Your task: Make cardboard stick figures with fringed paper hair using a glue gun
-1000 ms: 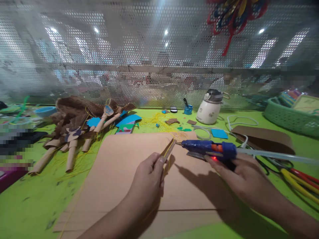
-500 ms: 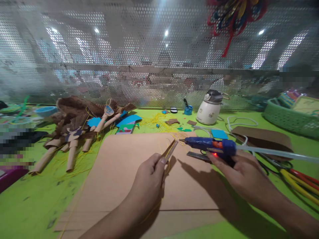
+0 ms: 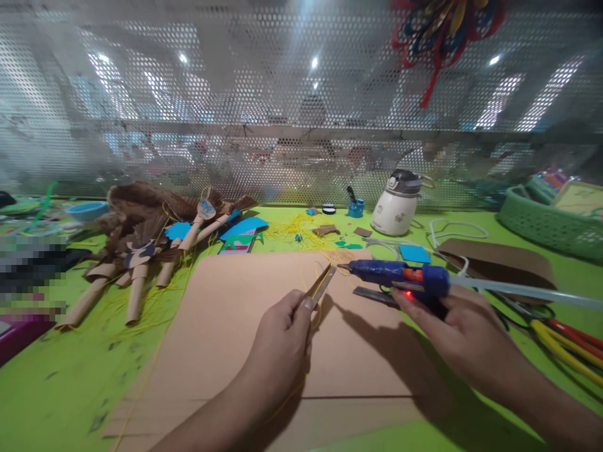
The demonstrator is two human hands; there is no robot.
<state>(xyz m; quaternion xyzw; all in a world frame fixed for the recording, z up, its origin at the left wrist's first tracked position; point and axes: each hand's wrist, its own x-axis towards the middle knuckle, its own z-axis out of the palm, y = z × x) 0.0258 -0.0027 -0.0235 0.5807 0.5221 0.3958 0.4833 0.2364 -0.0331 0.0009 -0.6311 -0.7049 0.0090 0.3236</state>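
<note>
Over the brown paper sheets (image 3: 235, 314), my left hand (image 3: 282, 333) is closed around a narrow folded strip of brown paper (image 3: 321, 289), its two edges parted at the far end. Yellow thread (image 3: 315, 317) runs beside the strip and trails below the hand. My right hand (image 3: 461, 320) grips a blue hot glue gun (image 3: 391, 274) with a glowing red light, a long clear glue stick (image 3: 527, 289) coming out of its rear. The gun's nozzle points left, close to the strip's tip; I cannot tell whether they touch.
Several brown paper figures (image 3: 139, 276) lie on the green table at left, among yellow threads. A white bottle (image 3: 396, 207) stands at the back, beside a small blue pot (image 3: 356, 208). At right are a green basket (image 3: 551, 223) and scissors with yellow and red handles (image 3: 560, 342).
The glue gun has shifted very slightly to the right and down in my right hand. My left hand and the paper strip look almost unmoved.
</note>
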